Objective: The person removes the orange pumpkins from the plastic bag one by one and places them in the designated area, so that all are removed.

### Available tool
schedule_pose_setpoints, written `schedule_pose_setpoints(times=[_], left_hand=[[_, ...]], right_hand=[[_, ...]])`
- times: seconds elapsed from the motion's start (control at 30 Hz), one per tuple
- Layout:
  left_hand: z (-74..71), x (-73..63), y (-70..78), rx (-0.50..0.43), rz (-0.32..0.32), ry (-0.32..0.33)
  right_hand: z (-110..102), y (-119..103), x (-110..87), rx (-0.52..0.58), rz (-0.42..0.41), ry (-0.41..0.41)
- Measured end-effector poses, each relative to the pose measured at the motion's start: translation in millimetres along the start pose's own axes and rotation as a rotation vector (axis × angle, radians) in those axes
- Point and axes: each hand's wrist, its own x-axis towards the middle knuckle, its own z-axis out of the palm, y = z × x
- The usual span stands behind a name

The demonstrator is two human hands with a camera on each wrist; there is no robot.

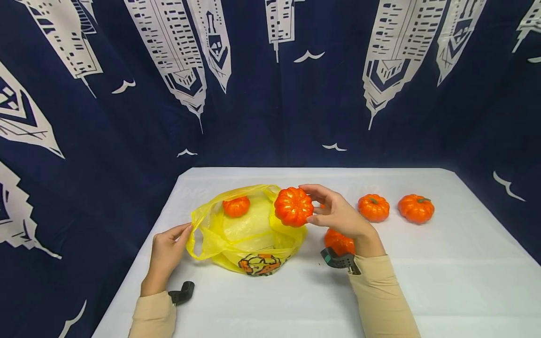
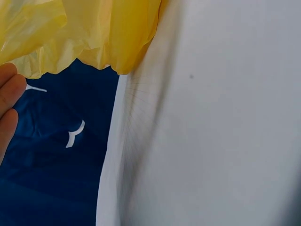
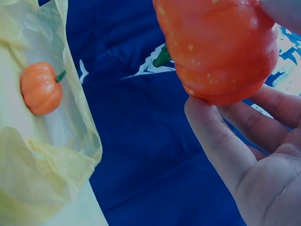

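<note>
A yellow plastic bag (image 1: 249,234) lies with its mouth spread, a printed picture on its near side. My left hand (image 1: 166,251) pinches the bag's left edge by the handle; in the left wrist view its fingers (image 2: 9,94) show at the bag's crinkled rim. One small orange pumpkin (image 1: 236,206) is inside the bag, its green stem visible in the right wrist view. My right hand (image 1: 338,213) grips another orange pumpkin (image 1: 293,207) between thumb and fingers, raised at the bag's right rim. From the head, this pumpkin's ribbed underside shows and its stem is hidden.
Two orange pumpkins, one (image 1: 374,208) and another (image 1: 416,209), sit to the right on the white table (image 1: 456,286). A further pumpkin (image 1: 339,241) is partly hidden beneath my right wrist. Some orange shows behind my right fingers. A navy patterned cloth (image 1: 279,108) hangs behind.
</note>
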Motion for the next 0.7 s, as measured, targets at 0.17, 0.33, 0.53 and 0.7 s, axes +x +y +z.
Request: schedule_pose_setpoints(times=[0.17,0.33,0.53,0.7], left_hand=[[-0.2,-0.6,0.7,-0.001,0.008,0.0],[-0.2,-0.7,0.3,0.01,0.011,0.001],[0.4,-0.3,0.7,0.018,0.003,-0.002],[1.6,-0.7,1.0,0.016,0.004,-0.003]], right_hand=[[-6.0,-1.0,-6.7,-0.019,0.0,0.016],[-12.6,-2.1,-11.9,-0.06,-0.019,0.026],[-20.2,-2.6,-17.6,-0.094,-0.012,0.048],[-27.9,-1.3,-25.2,-0.105,0.002,0.077]])
